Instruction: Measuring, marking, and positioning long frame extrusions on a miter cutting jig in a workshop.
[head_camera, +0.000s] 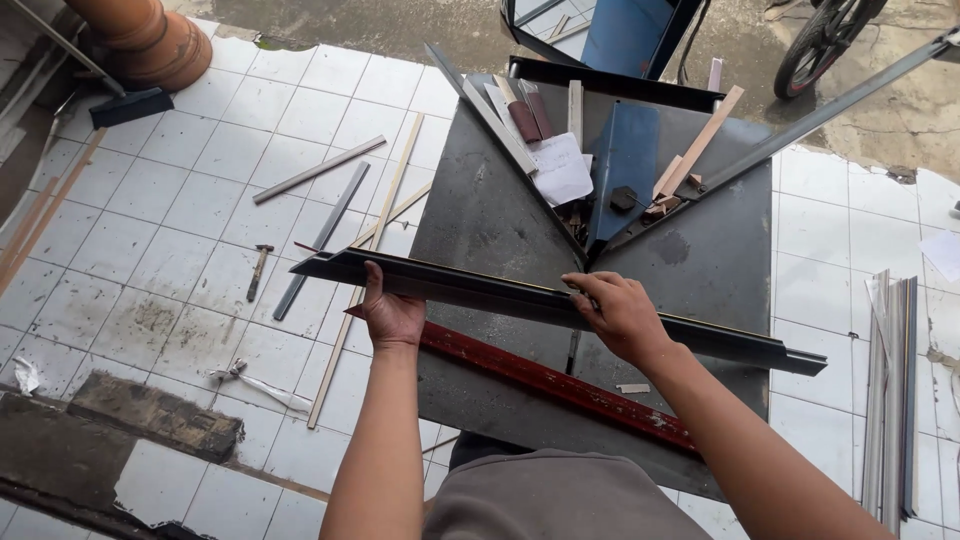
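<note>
A long dark frame moulding strip (480, 287) with a thin gold edge lies across a dark metal mitre-cutter table (480, 210). My left hand (390, 312) grips the strip from below near its left part. Toward the right of the strip's middle, my right hand (620, 313) presses on top of it, close to the V-shaped cutting notch (590, 240). A red moulding strip (560, 385) lies on the table just under the dark one, nearer to me.
Loose strips (320, 170) and a small hammer (258, 270) lie on the white tiled floor to the left. A bundle of grey mouldings (892, 390) lies at the right. Offcuts and paper (560, 168) sit in the notch; a motorbike wheel (815, 45) stands behind.
</note>
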